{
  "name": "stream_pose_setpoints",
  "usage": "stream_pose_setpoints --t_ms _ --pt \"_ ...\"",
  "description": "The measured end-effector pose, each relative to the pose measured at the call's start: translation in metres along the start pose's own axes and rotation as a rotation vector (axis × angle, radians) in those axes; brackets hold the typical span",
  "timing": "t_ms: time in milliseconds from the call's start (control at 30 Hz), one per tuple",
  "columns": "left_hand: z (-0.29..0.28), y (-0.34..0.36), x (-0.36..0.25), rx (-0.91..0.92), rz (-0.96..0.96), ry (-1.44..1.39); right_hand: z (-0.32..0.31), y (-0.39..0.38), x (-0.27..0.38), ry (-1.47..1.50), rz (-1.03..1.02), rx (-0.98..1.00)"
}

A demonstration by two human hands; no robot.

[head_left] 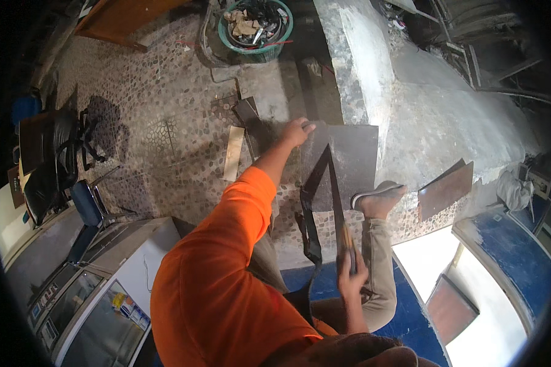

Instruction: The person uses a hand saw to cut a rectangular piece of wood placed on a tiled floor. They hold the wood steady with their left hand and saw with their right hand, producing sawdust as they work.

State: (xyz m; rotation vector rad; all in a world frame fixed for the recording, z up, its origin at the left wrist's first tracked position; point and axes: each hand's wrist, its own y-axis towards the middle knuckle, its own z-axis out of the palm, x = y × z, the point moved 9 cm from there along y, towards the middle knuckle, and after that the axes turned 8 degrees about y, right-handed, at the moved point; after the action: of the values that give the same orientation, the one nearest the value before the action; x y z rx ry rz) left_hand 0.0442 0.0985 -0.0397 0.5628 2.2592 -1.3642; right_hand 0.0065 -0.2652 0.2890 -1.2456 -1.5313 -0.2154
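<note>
A flat dark grey board (356, 156) lies in front of me, level and partly over the floor. My left hand (297, 133) is closed at its far left corner, fingers curled over the edge. In my right hand (352, 275) is the handle of a handsaw (337, 202); its long dark blade tapers away from me across the board, tip near the board's middle. The blade's teeth are too small to make out. A sandalled foot (381, 199) rests at the board's near right edge. Beside the blade, a dark shadow falls on the board.
A green basket (225, 44) of scraps stands at the far side. Wood strips (233, 153) lie left of the board. A brown panel (446, 189) leans at the right by a concrete ledge (434, 116). A blue chair (84, 202) and glass-front cabinet (134, 269) stand left.
</note>
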Motion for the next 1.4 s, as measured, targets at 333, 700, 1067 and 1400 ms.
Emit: stream_pose_setpoints --t_ms 333,700,1067,1400 --pt "-0.020 -0.007 0.005 -0.124 0.006 -0.055 0.007 0.009 0.005 -0.024 -0.004 -0.060" --pt "0.008 -0.002 0.025 -0.066 0.018 0.143 0.079 0.150 -0.020 -0.158 -0.083 -0.088" --pt "0.002 0.019 -0.004 -0.096 0.107 0.095 0.032 0.081 -0.046 -0.185 0.025 -0.046" --pt "0.002 0.011 0.020 -0.063 0.045 0.092 -0.024 -0.065 -0.003 -0.012 0.135 -0.069"
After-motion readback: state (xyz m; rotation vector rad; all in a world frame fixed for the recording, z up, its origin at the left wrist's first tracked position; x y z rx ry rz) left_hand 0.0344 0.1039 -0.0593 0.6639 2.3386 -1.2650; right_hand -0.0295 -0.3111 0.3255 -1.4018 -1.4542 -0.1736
